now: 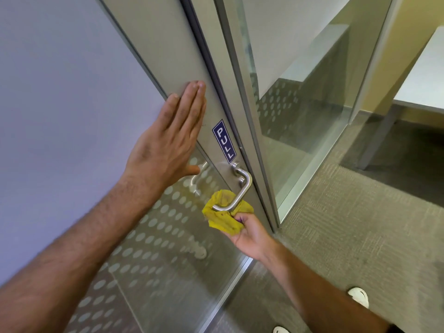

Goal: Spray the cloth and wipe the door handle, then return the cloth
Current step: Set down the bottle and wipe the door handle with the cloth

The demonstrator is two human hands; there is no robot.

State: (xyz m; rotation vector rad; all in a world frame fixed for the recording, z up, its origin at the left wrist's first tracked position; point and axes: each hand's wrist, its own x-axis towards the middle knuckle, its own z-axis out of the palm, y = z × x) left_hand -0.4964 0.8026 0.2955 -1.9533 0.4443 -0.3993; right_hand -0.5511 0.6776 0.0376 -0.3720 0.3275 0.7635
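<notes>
The right hand [249, 233] is bunching the soft, limp cloth [222, 216] under the door handle [240, 188] (fingers pinching its edge); the left hand [168, 138] is lying flat, fingers spread.

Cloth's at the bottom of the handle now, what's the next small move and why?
Probably slide the cloth up the handle toward its top mount. The right hand holds it bunched around the lower bend only; the upper bar shows bare. The left hand lies flat on the door, steadying it.

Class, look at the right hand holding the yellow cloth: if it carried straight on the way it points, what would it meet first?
Probably the door handle: the right hand presses the cloth up against its lower end, with the door frame just behind.
</notes>
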